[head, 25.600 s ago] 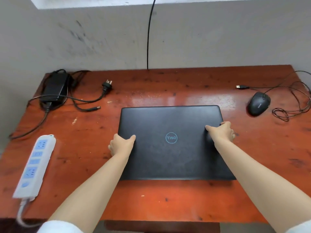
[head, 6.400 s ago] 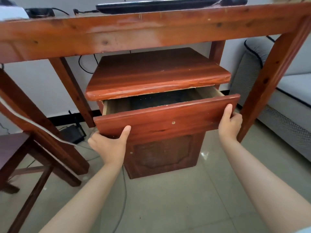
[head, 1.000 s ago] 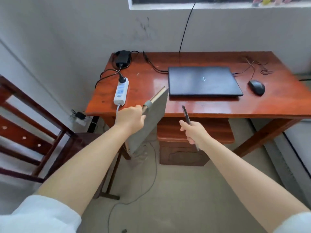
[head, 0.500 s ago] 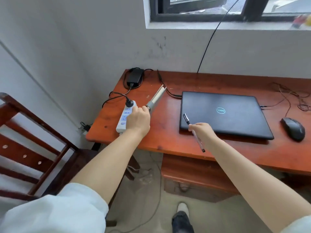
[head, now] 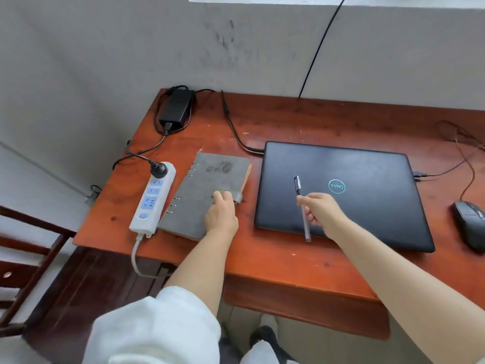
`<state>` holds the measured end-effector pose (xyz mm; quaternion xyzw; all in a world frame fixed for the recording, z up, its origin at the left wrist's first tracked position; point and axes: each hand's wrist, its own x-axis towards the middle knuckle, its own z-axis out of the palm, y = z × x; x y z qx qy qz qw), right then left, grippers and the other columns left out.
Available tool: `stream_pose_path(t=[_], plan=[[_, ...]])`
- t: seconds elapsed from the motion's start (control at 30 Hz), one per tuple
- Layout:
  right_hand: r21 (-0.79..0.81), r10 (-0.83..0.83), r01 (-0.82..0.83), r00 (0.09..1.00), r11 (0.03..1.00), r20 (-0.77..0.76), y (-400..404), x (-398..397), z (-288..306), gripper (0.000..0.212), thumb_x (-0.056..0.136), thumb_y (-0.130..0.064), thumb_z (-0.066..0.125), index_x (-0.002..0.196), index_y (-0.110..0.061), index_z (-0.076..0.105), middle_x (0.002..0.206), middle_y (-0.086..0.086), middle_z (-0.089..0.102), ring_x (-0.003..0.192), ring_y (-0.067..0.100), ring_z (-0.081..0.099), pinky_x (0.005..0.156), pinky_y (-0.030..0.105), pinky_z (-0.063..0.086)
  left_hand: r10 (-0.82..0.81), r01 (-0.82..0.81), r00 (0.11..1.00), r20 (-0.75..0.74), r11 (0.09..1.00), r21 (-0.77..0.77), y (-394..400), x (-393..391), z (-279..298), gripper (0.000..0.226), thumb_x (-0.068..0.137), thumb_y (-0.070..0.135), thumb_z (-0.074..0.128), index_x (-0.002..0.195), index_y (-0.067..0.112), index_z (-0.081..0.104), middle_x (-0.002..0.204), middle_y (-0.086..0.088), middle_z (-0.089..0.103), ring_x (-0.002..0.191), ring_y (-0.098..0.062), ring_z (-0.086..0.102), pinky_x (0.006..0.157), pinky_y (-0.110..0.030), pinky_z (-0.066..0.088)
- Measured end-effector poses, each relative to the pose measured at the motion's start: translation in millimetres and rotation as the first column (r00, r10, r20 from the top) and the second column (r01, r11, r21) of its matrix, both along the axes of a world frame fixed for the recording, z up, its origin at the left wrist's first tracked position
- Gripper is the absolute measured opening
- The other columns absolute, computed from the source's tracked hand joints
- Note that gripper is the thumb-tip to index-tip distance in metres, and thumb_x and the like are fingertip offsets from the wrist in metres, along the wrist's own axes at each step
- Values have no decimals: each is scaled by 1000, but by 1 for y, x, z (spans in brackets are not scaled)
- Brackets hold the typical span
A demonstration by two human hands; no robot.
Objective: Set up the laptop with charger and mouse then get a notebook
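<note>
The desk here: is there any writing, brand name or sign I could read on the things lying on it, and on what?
"DELL", seen upside down, in a teal ring: on the lid of the closed laptop.
An embossed emblem with some characters on the grey notebook cover: too faint to read.
A small mark on the mouse: too small to read.
Blue socket faces on the power strip: no readable text.
Pen and charger brick: none visible.

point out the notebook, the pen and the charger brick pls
notebook (head: 200, 195), head view, bare grey cover left of the left hand.
pen (head: 297, 183), head view, dark cap end above the right hand.
charger brick (head: 176, 109), head view, middle of its black top face.
</note>
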<state>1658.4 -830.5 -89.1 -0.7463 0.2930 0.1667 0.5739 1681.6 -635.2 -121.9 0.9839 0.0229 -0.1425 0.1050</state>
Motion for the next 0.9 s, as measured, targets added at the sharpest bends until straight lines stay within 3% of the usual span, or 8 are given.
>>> stream_pose_path(t=[0.2,0.33,0.47,0.63,0.7,0.77,0.83,0.9], plan=[[-109,121,-126,991,986,-51,14,8,-20,21,91,-19,53,73,-11,56,57,-1,44,47,12,37,45,19,30,51,-51,999,-10,999,3,-5,25,-21,39,87,4,53,123,1,37,134,-20,35,101,-36,61,83,-40,52],[-157,256,-273,959,949,-124,44,26,-31,18,93,-20,49,79,-11,54,57,-1,50,45,11,42,43,20,31,119,-127,990,-73,987,-101,-4,45,-18,33,92,11,48,122,-2,42,136,-20,33,104,-37,58,89,-42,48],[-272,336,-378,923,885,-190,80,53,-35,39,94,-22,48,56,-12,45,51,2,49,40,13,43,41,21,33,-36,21,996,-80,981,-192,19,46,-15,30,94,23,44,110,-1,54,125,-17,47,107,-35,54,91,-41,45],[-389,240,-304,949,870,-206,111,76,-43,43,92,-25,49,52,-13,37,66,7,54,55,26,53,51,23,41,-210,213,976,54,975,-67,71,46,-21,30,93,20,44,117,4,52,128,-12,50,122,-25,42,97,-37,39],[-399,212,-275,958,875,-195,116,78,-43,40,91,-23,47,54,-14,35,74,9,53,60,27,53,47,23,36,-263,270,957,120,961,-51,83,52,-27,39,93,22,43,128,5,45,142,-11,42,134,-22,33,107,-36,31],[-367,221,-287,952,885,-212,117,75,-43,29,90,-17,44,63,-8,43,66,7,52,47,23,49,42,22,32,-290,294,953,88,955,-36,93,56,-35,52,95,28,39,140,4,28,154,-11,23,144,-21,16,117,-36,16],[-286,225,-276,954,918,-199,111,73,-36,17,90,-10,38,83,-7,53,56,3,49,39,15,45,39,22,35,-321,320,947,17,947,22,103,54,-47,61,97,36,30,146,6,9,158,-9,4,146,-20,0,120,-35,2],[-228,164,-182,982,956,-96,100,74,-21,20,92,-5,35,88,-9,53,55,2,50,33,9,47,34,18,37,-364,363,931,-3,927,96,106,50,-56,63,97,40,23,146,8,-1,158,-8,-3,146,-20,-6,119,-35,-3]])
